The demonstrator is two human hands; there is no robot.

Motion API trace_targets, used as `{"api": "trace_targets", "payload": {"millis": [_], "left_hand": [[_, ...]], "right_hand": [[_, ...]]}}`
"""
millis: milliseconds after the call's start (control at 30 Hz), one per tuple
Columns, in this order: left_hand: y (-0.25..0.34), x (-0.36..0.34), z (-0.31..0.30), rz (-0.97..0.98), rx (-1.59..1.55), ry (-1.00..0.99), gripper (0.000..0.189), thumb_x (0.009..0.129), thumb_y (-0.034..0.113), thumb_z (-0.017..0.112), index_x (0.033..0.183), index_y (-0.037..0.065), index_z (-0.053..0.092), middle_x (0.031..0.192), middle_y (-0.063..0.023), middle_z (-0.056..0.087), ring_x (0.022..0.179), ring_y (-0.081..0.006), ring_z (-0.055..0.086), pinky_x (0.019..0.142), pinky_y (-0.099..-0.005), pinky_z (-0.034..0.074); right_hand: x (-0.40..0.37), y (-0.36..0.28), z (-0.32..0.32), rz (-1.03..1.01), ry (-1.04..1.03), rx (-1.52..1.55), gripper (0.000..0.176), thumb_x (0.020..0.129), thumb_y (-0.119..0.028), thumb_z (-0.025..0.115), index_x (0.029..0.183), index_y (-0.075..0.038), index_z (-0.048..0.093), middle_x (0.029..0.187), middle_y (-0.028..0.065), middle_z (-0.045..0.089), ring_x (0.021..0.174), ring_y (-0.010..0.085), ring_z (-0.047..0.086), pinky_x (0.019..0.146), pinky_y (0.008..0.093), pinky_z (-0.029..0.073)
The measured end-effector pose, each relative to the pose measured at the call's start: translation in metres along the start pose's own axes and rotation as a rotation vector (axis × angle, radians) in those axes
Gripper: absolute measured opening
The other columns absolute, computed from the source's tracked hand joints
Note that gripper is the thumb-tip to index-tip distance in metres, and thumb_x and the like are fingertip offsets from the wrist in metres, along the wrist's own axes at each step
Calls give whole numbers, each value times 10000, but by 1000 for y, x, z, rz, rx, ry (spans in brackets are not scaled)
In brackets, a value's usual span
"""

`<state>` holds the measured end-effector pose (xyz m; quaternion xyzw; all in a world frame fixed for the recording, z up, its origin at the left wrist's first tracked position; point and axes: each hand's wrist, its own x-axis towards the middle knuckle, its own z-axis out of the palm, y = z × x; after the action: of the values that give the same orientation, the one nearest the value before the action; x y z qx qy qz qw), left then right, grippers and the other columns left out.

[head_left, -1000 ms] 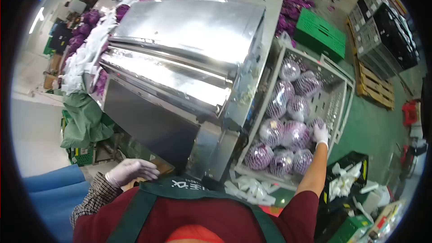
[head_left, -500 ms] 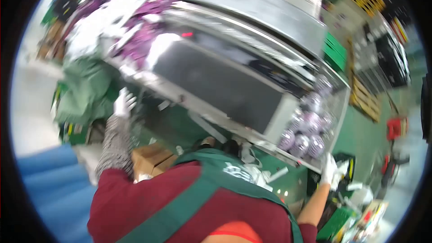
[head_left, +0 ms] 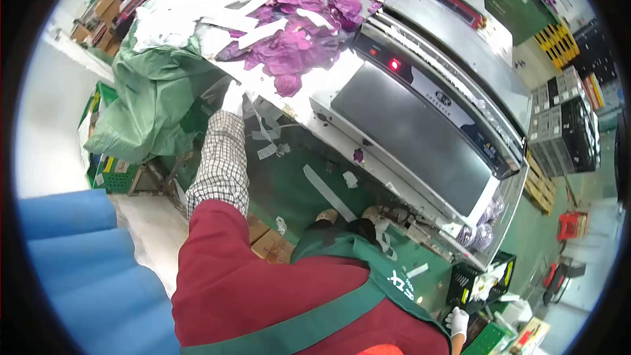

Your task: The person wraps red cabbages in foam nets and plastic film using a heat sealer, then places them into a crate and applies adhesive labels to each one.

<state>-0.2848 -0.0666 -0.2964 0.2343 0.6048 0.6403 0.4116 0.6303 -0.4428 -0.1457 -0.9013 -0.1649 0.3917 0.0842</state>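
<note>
My left hand point(head_left: 233, 98), in a white glove, reaches to the front edge of the table, beside a green sack point(head_left: 148, 105). Its fingers blend into the bright tabletop. Loose purple cabbage leaves point(head_left: 289, 56) are heaped on the table just beyond it. At the lower right hangs my right hand point(head_left: 457, 321), also white-gloved, fingers loosely bent and apart, nothing seen in them. It is just below a black crate point(head_left: 468, 283) that has white plastic in it. Film-wrapped purple cabbages point(head_left: 484, 236) rest at the right end of the wrapping machine point(head_left: 420, 138).
Green bins point(head_left: 108, 174) stand at the left, near blue padded sheeting point(head_left: 72, 230). Cardboard boxes point(head_left: 273, 248) and strips of white scrap point(head_left: 325, 190) lie on the green floor. Stacked crates point(head_left: 565, 128) and a wooden pallet point(head_left: 540, 184) are at the right.
The view has swung left, bringing more of the leaf heap into sight. My left hand has reached forward to the table edge. My right hand has dropped from beside the table corner to below the black crate.
</note>
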Motion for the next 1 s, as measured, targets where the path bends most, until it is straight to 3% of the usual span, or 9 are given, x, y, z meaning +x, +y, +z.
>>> {"api": "trace_targets", "payload": {"millis": [167, 233, 400, 500, 567, 667, 833, 900, 1000], "left_hand": [[-20, 53, -56, -179, 333, -145, 669, 761, 291, 670, 1261, -63, 402, 1218, -176, 499, 1096, -235, 488, 904, -337, 400], [54, 2, -21, -138, 588, -263, 474, 780, 285, 652, 1102, -52, 564, 1043, -132, 614, 964, -189, 562, 841, -306, 428], [97, -7, -1, 258, 1530, -433, 267, 778, 252, 580, 856, 6, 646, 814, -103, 649, 812, -207, 607, 752, -315, 461], [150, -77, 26, 34, 910, -257, 169, 756, 159, 591, 807, 4, 637, 736, -82, 633, 695, -152, 596, 649, -285, 472], [162, -120, 37, 185, 878, -519, 98, 744, 99, 600, 758, 3, 617, 698, -52, 610, 625, -102, 562, 569, -248, 456], [148, -253, 123, 24, 710, -795, 162, 776, 173, 640, 743, 18, 610, 662, -32, 584, 617, -91, 546, 560, -241, 447], [84, -420, 294, -213, 608, -1062, 185, 824, 227, 618, 824, 42, 621, 709, -31, 605, 669, -85, 554, 597, -238, 448], [38, -462, 352, 32, 527, -1146, 178, 832, 212, 611, 843, 34, 617, 717, -38, 608, 678, -83, 561, 607, -244, 455], [6, -512, 423, -101, 355, -1170, 167, 848, 192, 596, 866, 28, 611, 765, -38, 621, 715, -80, 567, 641, -241, 462]], "right_hand": [[-53, -6, 1, 24, 58, -71, 263, 876, -280, 503, 938, -31, 557, 713, 36, 562, 539, 117, 531, 443, 249, 408], [-58, -6, 4, 20, 45, -92, 259, 873, -275, 503, 930, -30, 562, 707, 32, 560, 539, 115, 527, 443, 245, 401], [-59, -34, 17, -71, 5, -145, 230, 868, -242, 506, 897, -25, 577, 679, 19, 544, 531, 102, 504, 441, 241, 375], [-28, -42, 17, -224, -27, -182, 274, 850, -223, 534, 934, 26, 609, 765, 64, 608, 616, 158, 557, 579, 283, 448], [6, -35, 17, -465, -27, -221, 264, 858, -271, 527, 933, -26, 592, 697, 5, 552, 546, 83, 493, 483, 235, 392], [6, -67, 32, -638, -28, -348, 293, 845, -261, 537, 924, 10, 615, 711, 22, 569, 619, 95, 505, 572, 246, 416], [-49, -178, 42, -686, -583, -13, 404, 821, -180, 590, 1173, 5, 517, 1034, 94, 604, 895, 127, 568, 790, 266, 458], [-49, -194, 37, -672, -839, 137, 590, 781, -68, 608, 1314, -30, 359, 1183, 101, 524, 935, 146, 559, 806, 273, 465], [-24, -192, 26, -673, -895, 369, 396, 787, -102, 641, 1148, -25, 500, 1008, 69, 585, 820, 99, 563, 691, 233, 471]]}}
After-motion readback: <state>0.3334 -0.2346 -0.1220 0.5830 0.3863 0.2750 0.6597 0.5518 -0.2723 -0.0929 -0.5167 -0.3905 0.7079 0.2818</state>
